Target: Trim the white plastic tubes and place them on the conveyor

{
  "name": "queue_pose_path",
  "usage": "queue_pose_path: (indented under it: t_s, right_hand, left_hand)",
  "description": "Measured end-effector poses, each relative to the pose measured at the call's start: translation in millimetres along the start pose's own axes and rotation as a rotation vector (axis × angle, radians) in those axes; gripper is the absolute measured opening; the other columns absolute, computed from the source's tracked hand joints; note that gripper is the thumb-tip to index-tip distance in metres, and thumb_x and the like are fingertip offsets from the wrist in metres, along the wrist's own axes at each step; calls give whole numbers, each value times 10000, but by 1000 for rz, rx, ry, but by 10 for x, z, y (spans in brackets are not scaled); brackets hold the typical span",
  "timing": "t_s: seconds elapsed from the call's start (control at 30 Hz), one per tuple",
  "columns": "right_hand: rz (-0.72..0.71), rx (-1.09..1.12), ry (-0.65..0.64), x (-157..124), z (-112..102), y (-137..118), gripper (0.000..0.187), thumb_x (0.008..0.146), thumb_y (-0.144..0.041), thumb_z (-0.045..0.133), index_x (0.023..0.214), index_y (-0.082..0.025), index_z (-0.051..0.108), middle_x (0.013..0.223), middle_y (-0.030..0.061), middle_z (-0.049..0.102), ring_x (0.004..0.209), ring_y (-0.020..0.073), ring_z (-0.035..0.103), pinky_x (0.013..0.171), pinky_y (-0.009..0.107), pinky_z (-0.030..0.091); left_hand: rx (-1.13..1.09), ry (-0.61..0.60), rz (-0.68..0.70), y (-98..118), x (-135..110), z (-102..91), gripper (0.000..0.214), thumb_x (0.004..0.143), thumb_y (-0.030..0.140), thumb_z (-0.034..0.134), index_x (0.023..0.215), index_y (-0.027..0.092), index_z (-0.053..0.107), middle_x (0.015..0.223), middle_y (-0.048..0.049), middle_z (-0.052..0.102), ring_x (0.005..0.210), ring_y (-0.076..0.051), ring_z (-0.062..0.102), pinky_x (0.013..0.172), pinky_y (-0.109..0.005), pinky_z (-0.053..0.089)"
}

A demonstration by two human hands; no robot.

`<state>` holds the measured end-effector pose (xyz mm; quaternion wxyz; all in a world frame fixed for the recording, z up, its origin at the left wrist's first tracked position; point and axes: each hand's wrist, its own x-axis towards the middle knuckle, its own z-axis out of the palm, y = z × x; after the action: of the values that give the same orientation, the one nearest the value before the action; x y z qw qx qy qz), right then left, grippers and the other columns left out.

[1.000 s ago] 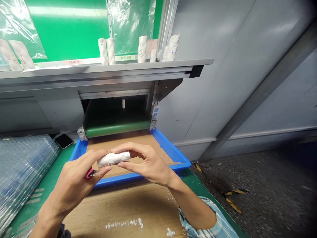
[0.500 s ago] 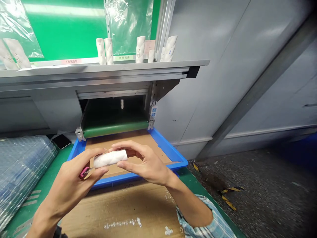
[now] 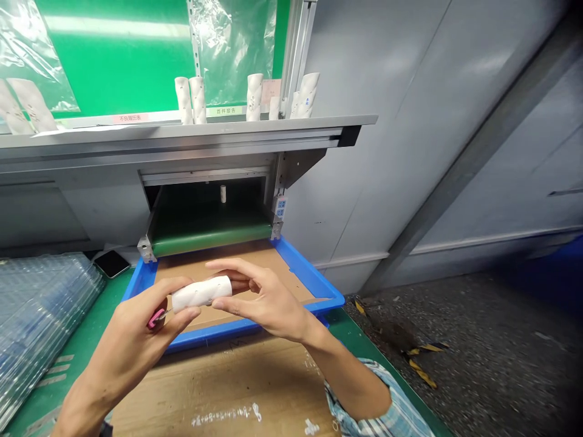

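Gripping a white cylindrical piece level across the hands, above a blue plastic tray lined with brown cardboard. Left hand clenched around the piece's left end between thumb and fingers, with a pink-handled tool tucked into the same grip and a thin metal tip showing beside the piece; contact between that tip and the piece impossible to tell. Right hand curved around the piece's right end, thumb below and fingers reaching behind it. Checked shirt sleeve rolled back on the right forearm. Beyond the tray, a green conveyor belt running out of a low opening, with a small white upright piece standing further back inside. Above, on a metal shelf, similar white pieces standing upright in a row. To the left on the green surface, a stack of clear plastic trays and a smartphone, with a cardboard sheet lying nearer the body.
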<state>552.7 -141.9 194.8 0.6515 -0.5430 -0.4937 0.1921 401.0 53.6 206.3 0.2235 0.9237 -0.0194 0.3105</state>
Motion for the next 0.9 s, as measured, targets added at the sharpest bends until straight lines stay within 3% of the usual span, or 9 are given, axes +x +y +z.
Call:
queue_pose_path:
  t_s: [0.3, 0.53, 0.7, 0.9]
  right_hand:
    - [38, -26, 12, -6, -22, -30, 510, 862, -282, 878, 1339, -254, 699, 1103, 10, 788, 964, 155, 779, 912, 267, 634]
    - [48, -55, 4, -4, -19, -20, 507, 879, -292, 866, 1353, -244, 692, 1136, 23, 794, 995, 167, 784, 939, 287, 637]
    - [41, -45, -8, -10, -21, -31, 469, 899, -316, 848, 1337, -233, 699, 1110, 29, 804, 997, 179, 790, 920, 300, 651]
    - [-32, -94, 10, -11, -16, -50, 441, 900, -309, 853, 1315, -249, 719, 1207, 37, 801, 1057, 190, 787, 1016, 339, 638]
  left_hand:
    - [30, 8, 16, 25, -6, -2, 233, 1011, 465, 661, 1165, 298, 712, 639, 104, 594, 499, -74, 509, 498, -140, 429]
    - [-11, 42, 52, 7, 7, 39, 260, 1003, 473, 680, 1156, 269, 728, 896, 46, 779, 640, -93, 671, 624, -154, 525]
    - [-43, 31, 20, 14, 2, 32, 297, 982, 492, 709, 1166, 260, 732, 960, 14, 801, 704, -119, 716, 659, -178, 545]
    - [-25, -11, 20, -8, -2, 26, 250, 1003, 474, 687, 1164, 288, 736, 969, 34, 795, 718, -108, 710, 674, -170, 534]
